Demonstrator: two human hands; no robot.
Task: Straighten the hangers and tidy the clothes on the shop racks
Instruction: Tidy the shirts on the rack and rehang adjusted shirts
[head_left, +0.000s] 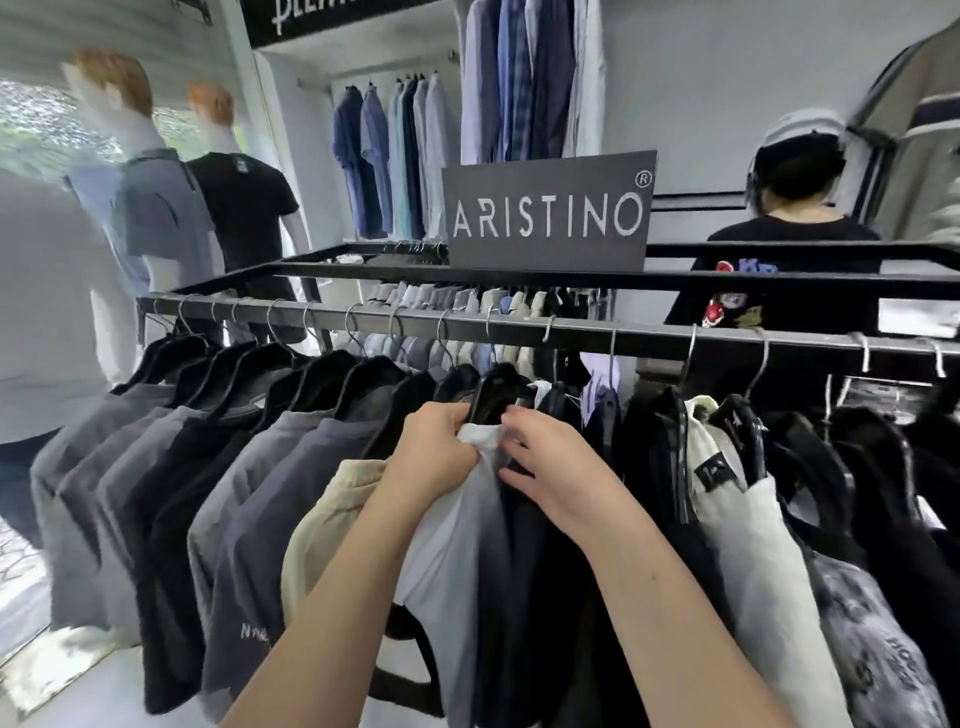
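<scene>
Centrally, left hand (441, 448) and right hand (551, 467), both pinching white garment (482, 435)

Bright, even daylight from the window (31, 119) at left, soft shadows, mannequins (156, 197) motion-blurred, sign (548, 213) sharp, wide-angle bending of the rail (467, 326) toward edges.

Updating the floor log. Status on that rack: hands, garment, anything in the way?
Left hand and right hand both pinching white garment at its neck. Garment hangs on black hanger, front rail. Neighbouring clothes packed close either side.
</scene>
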